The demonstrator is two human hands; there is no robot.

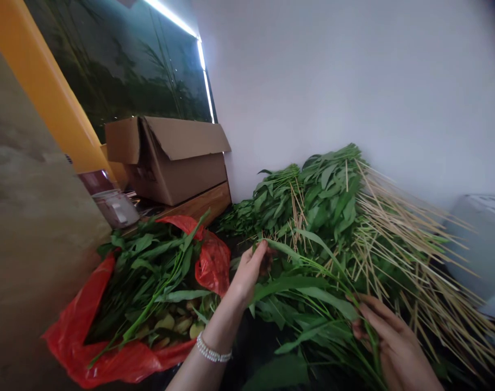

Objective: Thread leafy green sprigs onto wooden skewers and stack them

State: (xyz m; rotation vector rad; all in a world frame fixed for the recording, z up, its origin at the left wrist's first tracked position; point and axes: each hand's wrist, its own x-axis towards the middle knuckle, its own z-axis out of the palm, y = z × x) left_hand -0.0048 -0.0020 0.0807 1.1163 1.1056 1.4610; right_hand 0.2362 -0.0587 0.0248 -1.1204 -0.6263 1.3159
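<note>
My right hand point(389, 331) is closed round the stem of a long leafy green point(332, 271) that looks like water spinach. With thumb and fingers pinched together, my left hand point(249, 269) is at the far end of this stem's leaves, and its fingertips are partly hidden. More loose leafy stems point(312, 336) lie below and between both hands. Behind them are bunches of the same greens point(329, 184) with thin wooden skewers point(406, 217) sticking out to the right. A beaded bracelet point(212, 350) circles my left wrist.
To the left, a red plastic bag point(92, 298) gapes around leafy stems and cut trimmings point(177, 323). A cardboard box point(177, 168) with raised flaps stands behind it, beside a clear plastic container point(116, 209). A white wall point(345, 70) bounds the back; a pale box point(479, 244) sits far right.
</note>
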